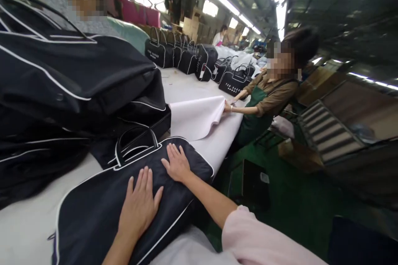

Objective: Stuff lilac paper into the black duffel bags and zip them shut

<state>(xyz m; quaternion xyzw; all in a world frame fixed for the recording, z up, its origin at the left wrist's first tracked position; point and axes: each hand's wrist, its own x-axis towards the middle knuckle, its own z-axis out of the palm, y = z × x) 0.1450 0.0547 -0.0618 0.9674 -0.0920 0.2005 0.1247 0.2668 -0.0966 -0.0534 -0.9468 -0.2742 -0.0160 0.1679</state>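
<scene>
A dark navy duffel bag [93, 207] with white piping lies on its side at the table's near edge, its looped handles [120, 149] pointing away from me. My left hand [139, 203] rests flat on the bag's upper panel, fingers stretched out. Further right, near the handle's end, my right hand [176, 162] also presses flat on the fabric with its fingers apart. Neither hand grips anything. Just beyond, a pile of similar dark bags [77, 70] stands to the left.
Across the white table [183, 85], a co-worker in a green apron [258, 105] holds up a white sheet [195, 116]. Several finished-looking bags [160, 54] stand behind. Another person [83, 4] is at far left. A dark box [248, 184] sits on the green floor.
</scene>
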